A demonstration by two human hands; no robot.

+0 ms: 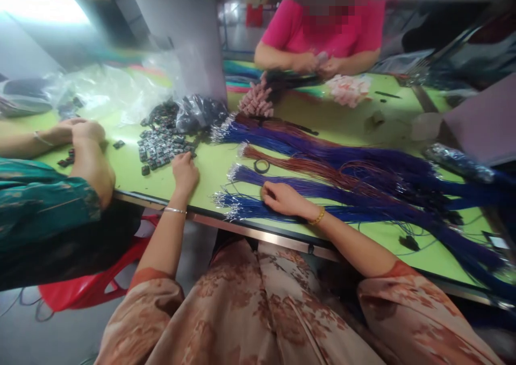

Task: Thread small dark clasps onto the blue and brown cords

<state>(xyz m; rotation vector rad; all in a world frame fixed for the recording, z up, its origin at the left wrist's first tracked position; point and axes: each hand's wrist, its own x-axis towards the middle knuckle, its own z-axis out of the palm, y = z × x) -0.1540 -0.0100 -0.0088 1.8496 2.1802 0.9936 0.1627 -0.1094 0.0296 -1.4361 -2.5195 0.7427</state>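
Observation:
My left hand is at the lower right edge of a pile of small dark square parts, its fingers closed and touching the nearest parts; what it pinches is too small to name. My right hand rests over a bundle of blue wires, its fingers curled together, and what they hold cannot be made out. Just above it lie a bundle of purple wires and a black ring. Reddish-brown wires run behind the ring. The wire ends on the left carry silvery tips.
At the left, a person's hands work over a few dark parts. Across the green table, a person in pink sits behind pale pink bundles. Clear plastic bags lie back left. Long wire bundles fill the right side.

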